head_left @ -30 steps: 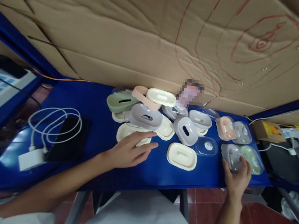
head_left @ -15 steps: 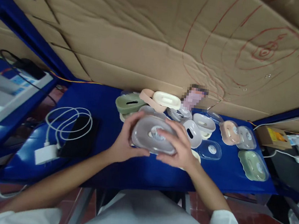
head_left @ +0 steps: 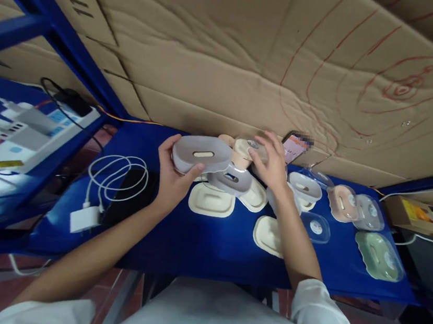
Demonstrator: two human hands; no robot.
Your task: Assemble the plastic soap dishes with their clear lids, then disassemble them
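My left hand (head_left: 170,180) is closed around the left side of a grey soap dish (head_left: 186,154), which it holds tilted above the blue table. A pale slot shows in the dish's base. My right hand (head_left: 273,164) reaches over the pile, its fingers at the edge of a clear lid with a round sticker (head_left: 253,144). That lid lies over or just above a cream soap dish (head_left: 240,149). Below the hands are another grey dish (head_left: 233,180) and a cream oval tray (head_left: 211,201). A second cream tray (head_left: 266,235) is partly covered by my right forearm.
To the right are a clear lid (head_left: 317,228), a peach dish (head_left: 341,203), a grey lidded dish (head_left: 368,212) and a green lidded dish (head_left: 378,255). A phone (head_left: 296,146) leans at the cardboard wall. A white charger (head_left: 85,218) with coiled cable and a power strip (head_left: 61,138) are left.
The clear lid is off the grey dish that both hands held. My left hand moved left with the dish, while my right hand went up and back to the pile with the lid.
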